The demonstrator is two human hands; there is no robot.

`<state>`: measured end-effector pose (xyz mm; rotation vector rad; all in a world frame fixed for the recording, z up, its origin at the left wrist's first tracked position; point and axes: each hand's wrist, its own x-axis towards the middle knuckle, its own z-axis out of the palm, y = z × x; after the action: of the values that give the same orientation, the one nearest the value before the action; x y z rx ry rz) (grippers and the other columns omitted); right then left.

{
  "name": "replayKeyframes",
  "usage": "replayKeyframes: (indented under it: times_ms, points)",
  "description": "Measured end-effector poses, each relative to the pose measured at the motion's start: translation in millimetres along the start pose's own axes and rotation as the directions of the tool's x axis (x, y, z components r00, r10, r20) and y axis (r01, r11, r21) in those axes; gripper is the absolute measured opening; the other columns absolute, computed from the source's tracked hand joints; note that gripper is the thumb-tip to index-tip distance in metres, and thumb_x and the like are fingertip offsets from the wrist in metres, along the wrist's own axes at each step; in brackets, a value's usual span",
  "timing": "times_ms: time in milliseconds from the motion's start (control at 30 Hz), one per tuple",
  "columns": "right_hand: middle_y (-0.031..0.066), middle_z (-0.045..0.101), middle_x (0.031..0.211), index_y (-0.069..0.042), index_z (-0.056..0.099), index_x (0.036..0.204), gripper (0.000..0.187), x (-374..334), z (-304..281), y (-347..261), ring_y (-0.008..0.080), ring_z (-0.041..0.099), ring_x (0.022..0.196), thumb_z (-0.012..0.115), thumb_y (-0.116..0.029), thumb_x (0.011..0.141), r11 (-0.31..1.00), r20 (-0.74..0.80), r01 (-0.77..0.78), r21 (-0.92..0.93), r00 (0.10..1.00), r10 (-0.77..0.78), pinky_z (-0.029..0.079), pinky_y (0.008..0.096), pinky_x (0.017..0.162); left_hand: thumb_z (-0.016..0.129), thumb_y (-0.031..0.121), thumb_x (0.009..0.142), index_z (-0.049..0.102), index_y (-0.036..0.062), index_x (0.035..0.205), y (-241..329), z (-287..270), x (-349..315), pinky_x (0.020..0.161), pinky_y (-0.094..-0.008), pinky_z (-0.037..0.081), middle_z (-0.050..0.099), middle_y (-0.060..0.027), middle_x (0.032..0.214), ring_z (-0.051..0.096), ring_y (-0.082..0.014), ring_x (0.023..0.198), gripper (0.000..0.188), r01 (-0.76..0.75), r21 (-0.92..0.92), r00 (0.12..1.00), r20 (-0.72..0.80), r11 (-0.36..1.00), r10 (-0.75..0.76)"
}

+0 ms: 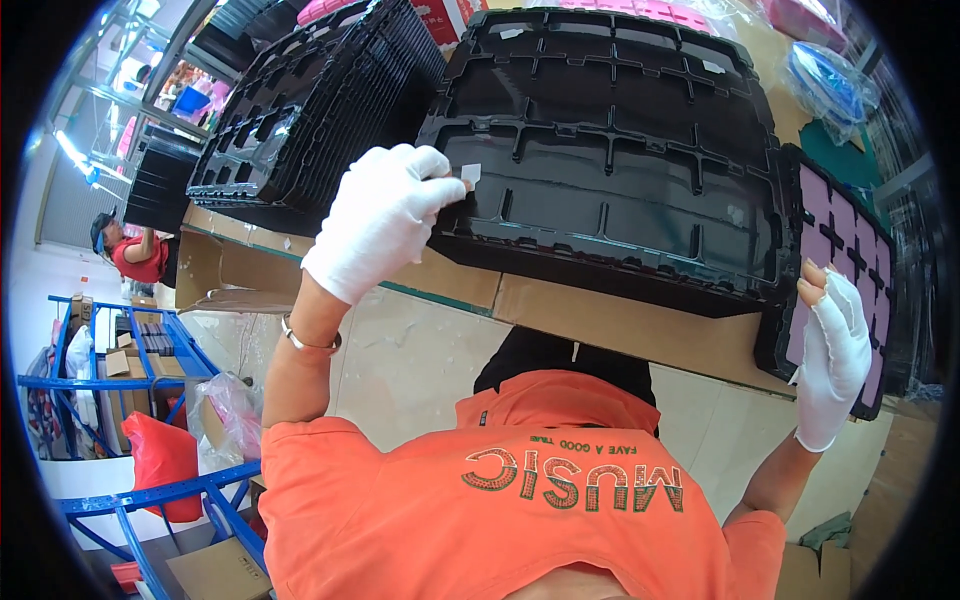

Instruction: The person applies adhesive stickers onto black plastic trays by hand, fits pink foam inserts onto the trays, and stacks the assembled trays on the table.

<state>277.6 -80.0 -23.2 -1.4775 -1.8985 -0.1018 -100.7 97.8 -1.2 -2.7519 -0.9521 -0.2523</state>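
Observation:
My left hand, in a white glove with a bare fingertip showing, is closed in a pinch at a small white sticker. It is over the near left corner of a black plastic tray, the top one of a stack. At the right, my right hand, gloved in white with bare fingertips, has its fingers stretched out. It lies over the near side of a black tray with mauve pads, which leans against the stack. Whether its fingers press on that tray cannot be made out.
A tall stack of black trays rises at the left on the cardboard-covered table. Blue items in clear plastic lie at the far right. Blue shelving holds boxes and bags. Another person stands at the far left.

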Motion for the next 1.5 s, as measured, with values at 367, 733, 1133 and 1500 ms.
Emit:
replayKeyframes:
  times_ms: [367,733,1133,1500]
  points:
    - [0.0135,0.066,0.113,0.000,0.066,0.108,0.043,-1,1,3,0.0293,0.061,0.111,0.055,0.021,0.072,0.998,-0.004,-0.034,0.052,0.999,0.035,0.043,0.0355,0.100,0.072,0.009,0.078,0.070,0.0082,0.084,2,6,15,0.069,-0.0353,0.046,0.063,-0.0041,0.082,0.059,-0.0243,0.077,0.007,-0.024,0.027,0.997,-0.071,0.999,0.026]
    - [0.0135,0.066,0.112,-0.001,0.066,0.109,0.045,-3,1,5,0.0284,0.061,0.110,0.054,0.022,0.073,0.995,-0.026,-0.053,0.081,0.998,0.055,0.043,0.0334,0.098,0.073,0.012,0.076,0.070,0.0085,0.082,-2,2,20,0.070,-0.0355,0.046,0.062,-0.0036,0.080,0.059,-0.0242,0.079,0.008,-0.086,0.010,0.996,-0.021,0.996,0.086]
    - [0.0127,0.066,0.111,0.000,0.066,0.109,0.042,-5,0,5,0.0262,0.062,0.108,0.055,0.021,0.074,0.996,-0.042,-0.061,0.069,0.997,0.064,0.043,0.0319,0.097,0.066,0.003,0.075,0.067,0.0053,0.080,-12,10,22,0.070,-0.0364,0.048,0.063,-0.0072,0.081,0.060,-0.0266,0.078,0.006,0.019,-0.139,0.998,-0.060,0.990,-0.027]
    - [0.0130,0.066,0.111,0.000,0.065,0.110,0.043,-4,2,4,0.0267,0.062,0.108,0.056,0.021,0.074,0.997,-0.032,-0.052,0.050,0.998,0.054,0.044,0.0316,0.096,0.063,0.000,0.077,0.065,0.0010,0.083,-17,15,13,0.070,-0.0344,0.048,0.063,-0.0097,0.084,0.060,-0.0253,0.080,0.006,0.147,-0.345,0.983,-0.050,0.927,-0.174]
